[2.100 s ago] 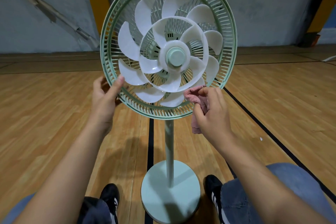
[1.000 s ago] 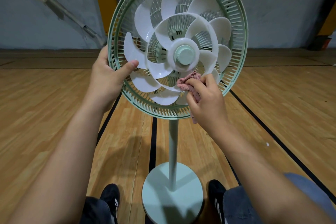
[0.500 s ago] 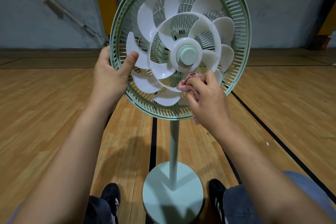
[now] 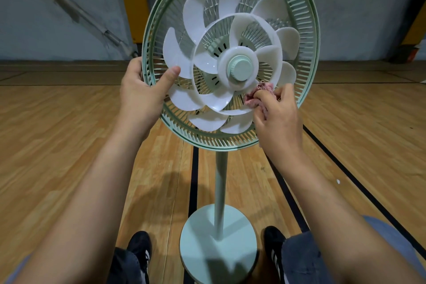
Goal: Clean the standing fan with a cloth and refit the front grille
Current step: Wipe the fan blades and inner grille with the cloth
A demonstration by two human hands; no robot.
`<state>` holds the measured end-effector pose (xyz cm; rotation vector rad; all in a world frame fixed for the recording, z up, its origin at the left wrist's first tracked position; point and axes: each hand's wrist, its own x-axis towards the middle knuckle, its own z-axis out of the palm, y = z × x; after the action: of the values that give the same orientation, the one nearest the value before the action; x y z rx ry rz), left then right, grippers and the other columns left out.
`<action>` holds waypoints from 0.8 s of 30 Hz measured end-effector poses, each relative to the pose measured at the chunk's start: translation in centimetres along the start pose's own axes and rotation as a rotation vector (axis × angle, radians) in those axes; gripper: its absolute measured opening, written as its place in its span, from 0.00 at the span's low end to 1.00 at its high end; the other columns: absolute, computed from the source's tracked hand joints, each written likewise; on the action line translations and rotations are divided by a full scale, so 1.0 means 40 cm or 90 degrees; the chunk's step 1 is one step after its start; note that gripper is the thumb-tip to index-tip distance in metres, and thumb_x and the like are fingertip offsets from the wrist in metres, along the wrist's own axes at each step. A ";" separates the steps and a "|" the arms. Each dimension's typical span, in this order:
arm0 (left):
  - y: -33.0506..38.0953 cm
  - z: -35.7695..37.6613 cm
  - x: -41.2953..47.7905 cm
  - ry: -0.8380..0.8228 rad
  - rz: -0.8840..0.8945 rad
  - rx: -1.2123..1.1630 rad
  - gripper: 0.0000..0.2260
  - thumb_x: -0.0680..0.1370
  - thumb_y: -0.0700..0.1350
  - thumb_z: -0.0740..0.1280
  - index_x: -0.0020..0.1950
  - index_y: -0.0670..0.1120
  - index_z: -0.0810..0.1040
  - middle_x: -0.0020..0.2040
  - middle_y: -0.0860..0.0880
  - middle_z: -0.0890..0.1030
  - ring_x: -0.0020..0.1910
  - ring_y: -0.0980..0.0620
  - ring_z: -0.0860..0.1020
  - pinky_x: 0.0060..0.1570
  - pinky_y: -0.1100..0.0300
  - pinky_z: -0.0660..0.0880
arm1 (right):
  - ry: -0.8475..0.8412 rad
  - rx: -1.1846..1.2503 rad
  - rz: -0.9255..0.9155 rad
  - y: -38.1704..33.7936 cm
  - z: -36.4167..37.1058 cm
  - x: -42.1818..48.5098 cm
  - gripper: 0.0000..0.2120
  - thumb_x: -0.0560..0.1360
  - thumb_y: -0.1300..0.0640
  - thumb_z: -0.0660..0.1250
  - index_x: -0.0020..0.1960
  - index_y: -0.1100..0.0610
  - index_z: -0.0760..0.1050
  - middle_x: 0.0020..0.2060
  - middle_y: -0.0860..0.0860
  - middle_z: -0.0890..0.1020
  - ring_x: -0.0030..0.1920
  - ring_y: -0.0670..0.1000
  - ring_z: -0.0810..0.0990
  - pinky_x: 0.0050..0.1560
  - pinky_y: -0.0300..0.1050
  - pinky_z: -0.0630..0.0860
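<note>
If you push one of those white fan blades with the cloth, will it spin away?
Probably. The white plastic blades sit on a round green hub, so a push likely turns them. That may be why the left hand grips the green rear grille, thumb against a blade. The thin blades might flex slightly.

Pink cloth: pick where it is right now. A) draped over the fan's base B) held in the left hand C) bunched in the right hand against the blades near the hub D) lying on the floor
C: the right hand pinches the pink cloth against the white blades just below the green hub.
</note>
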<state>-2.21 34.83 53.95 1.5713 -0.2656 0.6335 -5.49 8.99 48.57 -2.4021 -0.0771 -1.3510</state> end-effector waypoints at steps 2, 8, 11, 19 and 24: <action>0.001 0.000 0.000 -0.011 0.002 -0.009 0.15 0.79 0.51 0.77 0.62 0.51 0.79 0.50 0.57 0.87 0.47 0.60 0.86 0.43 0.67 0.81 | -0.001 0.002 0.000 0.001 -0.003 0.000 0.09 0.78 0.63 0.69 0.56 0.56 0.82 0.50 0.54 0.70 0.45 0.54 0.72 0.35 0.54 0.76; 0.003 0.001 -0.004 -0.010 0.004 -0.036 0.14 0.79 0.47 0.78 0.61 0.53 0.78 0.52 0.55 0.87 0.50 0.57 0.87 0.45 0.65 0.82 | -0.026 -0.002 -0.001 0.000 -0.003 -0.003 0.08 0.79 0.60 0.70 0.57 0.55 0.81 0.51 0.53 0.70 0.47 0.55 0.73 0.37 0.55 0.78; 0.002 0.002 -0.007 -0.019 0.005 -0.049 0.14 0.79 0.45 0.77 0.62 0.53 0.78 0.54 0.54 0.87 0.52 0.55 0.87 0.48 0.62 0.83 | -0.037 0.006 -0.011 -0.008 0.001 -0.008 0.06 0.79 0.58 0.70 0.56 0.54 0.82 0.51 0.52 0.70 0.47 0.54 0.74 0.39 0.53 0.78; -0.002 0.003 -0.014 -0.021 0.009 -0.060 0.14 0.80 0.44 0.76 0.63 0.53 0.78 0.56 0.53 0.87 0.54 0.55 0.87 0.51 0.58 0.85 | -0.083 0.032 -0.039 -0.057 0.014 -0.034 0.07 0.81 0.55 0.64 0.56 0.53 0.79 0.52 0.47 0.67 0.48 0.54 0.75 0.41 0.49 0.76; -0.008 0.004 -0.012 -0.011 0.001 -0.056 0.13 0.80 0.45 0.76 0.60 0.57 0.78 0.56 0.53 0.87 0.54 0.54 0.87 0.54 0.52 0.85 | -0.165 0.112 0.000 -0.087 0.010 -0.039 0.09 0.85 0.52 0.62 0.61 0.51 0.79 0.52 0.47 0.67 0.42 0.56 0.79 0.38 0.57 0.82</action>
<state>-2.39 34.61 53.41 1.4928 -0.3045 0.6022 -6.79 12.58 48.12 -2.4109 -0.2540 -0.9818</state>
